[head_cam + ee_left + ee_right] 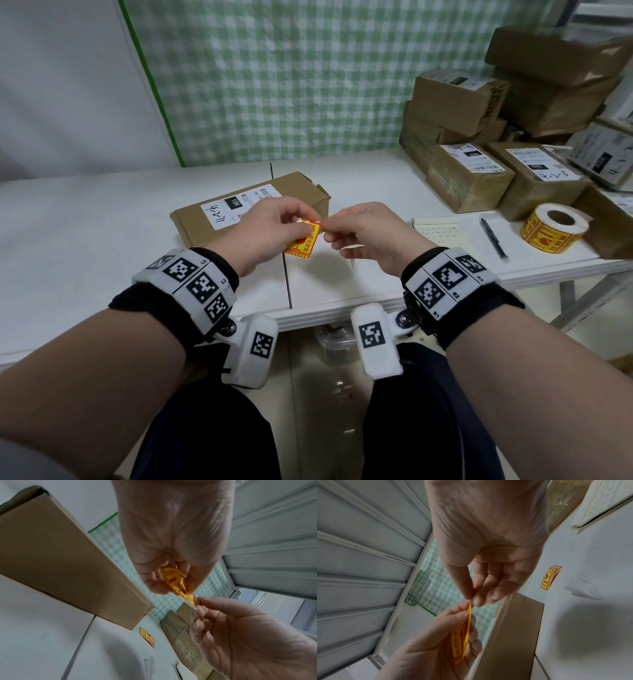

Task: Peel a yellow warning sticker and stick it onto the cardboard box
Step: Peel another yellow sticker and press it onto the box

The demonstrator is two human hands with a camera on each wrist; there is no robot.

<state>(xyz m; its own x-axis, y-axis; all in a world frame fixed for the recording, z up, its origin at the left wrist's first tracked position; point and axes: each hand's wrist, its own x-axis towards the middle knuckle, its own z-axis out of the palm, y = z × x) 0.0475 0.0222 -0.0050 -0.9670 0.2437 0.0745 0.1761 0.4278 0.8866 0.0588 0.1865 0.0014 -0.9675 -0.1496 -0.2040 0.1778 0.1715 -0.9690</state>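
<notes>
A yellow warning sticker [313,232] with red print hangs in the air between both hands, just in front of the cardboard box [253,209]. My left hand [299,221] pinches the sticker's body [172,579], which curls between its thumb and fingers. My right hand [330,233] pinches one corner of it [469,608] with thumb and forefinger. The flat brown box [60,561] lies on the white table [102,240] and carries a white shipping label [239,205]. I cannot tell whether the backing is separating from the sticker.
A few loose yellow stickers [147,637] lie on the table below the hands. At the right are a sticker roll [555,228], a pen [495,240] and a notepad [435,229]. Several labelled boxes [479,171] are stacked at the back right.
</notes>
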